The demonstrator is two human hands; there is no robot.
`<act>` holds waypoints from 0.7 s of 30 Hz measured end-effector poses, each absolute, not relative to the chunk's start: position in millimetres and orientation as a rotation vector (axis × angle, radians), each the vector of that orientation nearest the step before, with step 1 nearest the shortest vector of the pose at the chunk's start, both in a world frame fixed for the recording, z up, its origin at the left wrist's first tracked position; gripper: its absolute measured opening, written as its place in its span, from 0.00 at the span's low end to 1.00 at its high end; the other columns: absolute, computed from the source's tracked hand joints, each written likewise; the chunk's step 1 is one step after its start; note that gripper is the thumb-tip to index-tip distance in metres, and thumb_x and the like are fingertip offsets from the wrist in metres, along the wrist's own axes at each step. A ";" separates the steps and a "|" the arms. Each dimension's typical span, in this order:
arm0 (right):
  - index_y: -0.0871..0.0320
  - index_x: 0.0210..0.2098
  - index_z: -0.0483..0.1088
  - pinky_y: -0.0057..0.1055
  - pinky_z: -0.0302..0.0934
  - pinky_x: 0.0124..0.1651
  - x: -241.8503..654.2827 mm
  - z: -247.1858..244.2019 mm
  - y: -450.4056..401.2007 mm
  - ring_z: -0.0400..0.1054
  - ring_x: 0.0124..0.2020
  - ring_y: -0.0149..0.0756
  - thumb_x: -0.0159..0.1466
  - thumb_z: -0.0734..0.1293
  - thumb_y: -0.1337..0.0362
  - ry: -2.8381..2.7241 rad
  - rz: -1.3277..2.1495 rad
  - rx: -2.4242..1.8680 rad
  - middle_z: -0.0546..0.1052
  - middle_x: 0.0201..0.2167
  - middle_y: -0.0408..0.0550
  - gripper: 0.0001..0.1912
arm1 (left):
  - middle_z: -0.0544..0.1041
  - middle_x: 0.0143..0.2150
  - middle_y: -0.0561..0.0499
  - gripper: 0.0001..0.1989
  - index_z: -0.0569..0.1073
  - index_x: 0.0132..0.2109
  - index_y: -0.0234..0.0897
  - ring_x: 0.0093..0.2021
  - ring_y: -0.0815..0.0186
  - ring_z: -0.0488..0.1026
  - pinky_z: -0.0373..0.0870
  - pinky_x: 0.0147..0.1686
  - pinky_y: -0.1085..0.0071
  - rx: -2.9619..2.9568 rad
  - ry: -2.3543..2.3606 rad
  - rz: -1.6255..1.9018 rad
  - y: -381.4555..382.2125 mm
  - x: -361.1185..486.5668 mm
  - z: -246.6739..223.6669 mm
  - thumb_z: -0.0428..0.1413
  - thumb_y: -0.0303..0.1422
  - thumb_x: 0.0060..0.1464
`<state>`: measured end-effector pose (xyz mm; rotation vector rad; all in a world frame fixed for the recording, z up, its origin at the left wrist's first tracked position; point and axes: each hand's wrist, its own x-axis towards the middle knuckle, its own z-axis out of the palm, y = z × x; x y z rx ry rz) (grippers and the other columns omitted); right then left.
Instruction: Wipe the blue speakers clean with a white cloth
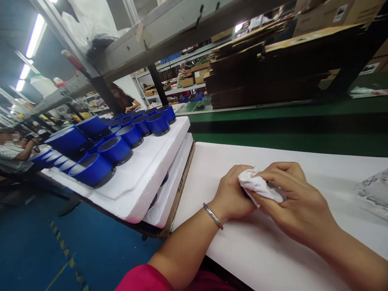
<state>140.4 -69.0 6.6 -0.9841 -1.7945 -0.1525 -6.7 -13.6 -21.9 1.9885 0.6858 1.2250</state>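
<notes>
Over the white work surface, my left hand is closed around a mostly hidden object; only a small dark blue bit shows beneath the cloth. My right hand pinches a crumpled white cloth and presses it against that object. A metal bracelet circles my left wrist. To the left, many blue cylinders with dark bases and grey mesh tops stand on a white foam tray, some of them stacked on others.
Another foam tray lies beneath the upper one, in a cardboard box. A clear plastic bag is at the right edge. Behind are a green surface, stacked cardboard and an overhead shelf beam. People sit further back at left.
</notes>
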 end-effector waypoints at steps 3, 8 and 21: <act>0.49 0.40 0.74 0.38 0.62 0.36 137.9 6.7 -70.1 0.65 0.42 0.46 0.71 0.66 0.56 -1.772 -0.155 -1.057 0.72 0.35 0.46 0.07 | 0.75 0.47 0.49 0.23 0.69 0.46 0.40 0.47 0.57 0.75 0.73 0.50 0.62 1.954 0.743 1.158 -16.2 -5.7 -18.0 0.67 0.29 0.42; 0.50 0.38 0.76 0.39 0.62 0.35 139.7 5.5 -64.9 0.67 0.41 0.46 0.70 0.66 0.53 -1.723 -0.137 -1.108 0.73 0.35 0.47 0.10 | 0.75 0.45 0.52 0.25 0.70 0.44 0.40 0.44 0.59 0.75 0.72 0.47 0.65 1.908 0.804 1.078 -17.6 -6.2 -12.3 0.68 0.24 0.37; 0.47 0.34 0.80 0.43 0.62 0.37 144.8 14.6 -62.0 0.68 0.42 0.51 0.63 0.68 0.47 -1.667 0.005 -1.212 0.75 0.34 0.48 0.14 | 0.75 0.43 0.52 0.25 0.68 0.43 0.41 0.43 0.60 0.74 0.71 0.45 0.65 1.878 0.851 1.028 -19.3 -5.1 -12.8 0.67 0.25 0.37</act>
